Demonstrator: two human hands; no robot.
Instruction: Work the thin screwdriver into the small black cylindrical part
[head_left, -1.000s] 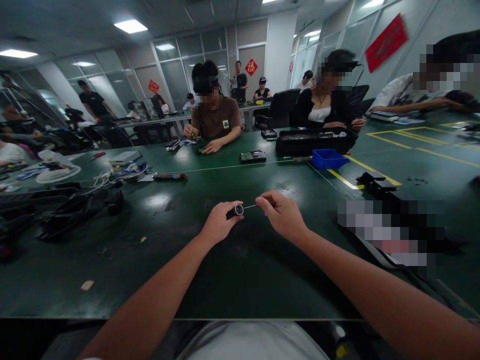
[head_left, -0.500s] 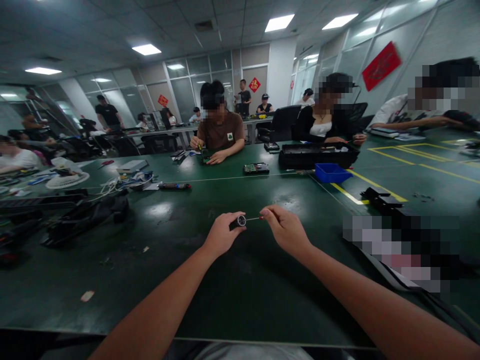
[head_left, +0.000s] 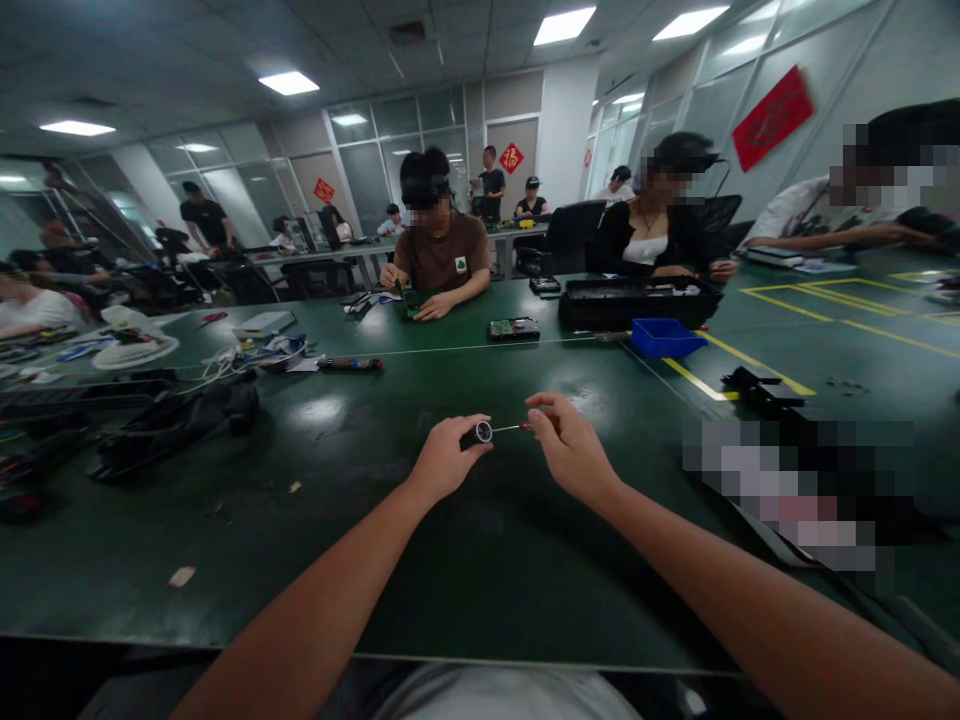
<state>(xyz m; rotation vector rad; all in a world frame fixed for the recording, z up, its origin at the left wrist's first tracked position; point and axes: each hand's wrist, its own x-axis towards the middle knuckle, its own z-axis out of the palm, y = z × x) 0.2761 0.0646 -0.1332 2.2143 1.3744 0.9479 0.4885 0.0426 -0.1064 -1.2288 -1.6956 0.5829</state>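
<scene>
Over the middle of the green table, my left hand (head_left: 442, 460) grips a small dark cylinder-shaped part (head_left: 482, 433); its round end has a bright ring and faces me. From the right, my right hand (head_left: 574, 450) pinches a thin screwdriver (head_left: 517, 428) with a red section by the fingertips. The metal shaft points left, and its tip reaches the edge of the round end. Whether the tip sits in a screw is too small to tell. Most of the screwdriver's handle is hidden by my fingers.
A blue bin (head_left: 664, 338) stands beyond, in front of a black casing (head_left: 637, 300). A hard drive (head_left: 514, 328) and a dark rod-like tool (head_left: 350, 364) lie ahead. Black parts (head_left: 180, 420) cover the left side. Across the table a person (head_left: 442, 250) works.
The fingers of my right hand have loosened and turned on the screwdriver, the index finger lifting away from it. My left hand keeps its hold on the part. The view has tilted slightly.
</scene>
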